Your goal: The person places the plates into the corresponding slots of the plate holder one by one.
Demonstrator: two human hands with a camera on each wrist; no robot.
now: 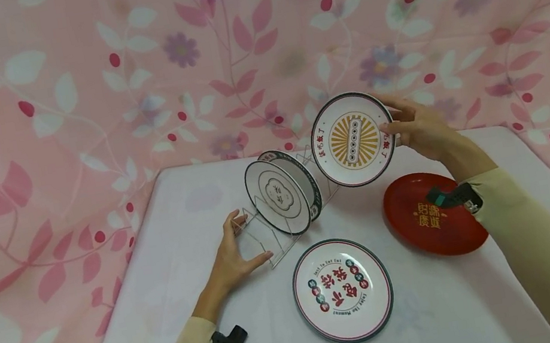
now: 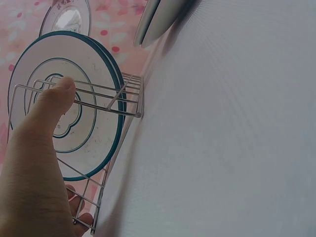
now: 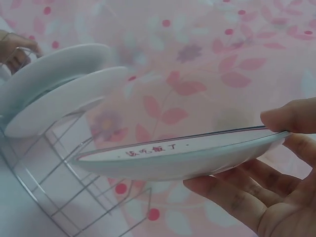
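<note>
My right hand [image 1: 423,128] pinches the rim of a small white plate [image 1: 354,140] with a yellow sunburst and red characters, thumb on its face and fingers behind. The plate is held up over the far right part of a wire dish rack [image 2: 109,108]. At the rack's near left end, my left hand [image 1: 230,264] grips the wires; in the left wrist view its thumb lies on a top wire and its fingertips [image 2: 85,219] show at the lower wires. Two plates stand tilted in the rack: a white one [image 1: 277,197] with a dark rim, and a dark-patterned one [image 1: 314,192] behind it.
A white plate [image 1: 343,290] with red and green lettering lies on the white-covered table [image 1: 194,209] in front of the rack. To the right lies a red plate [image 1: 416,233] with gold characters, partly under the right forearm. Flowered pink cloth [image 1: 242,37] hangs behind.
</note>
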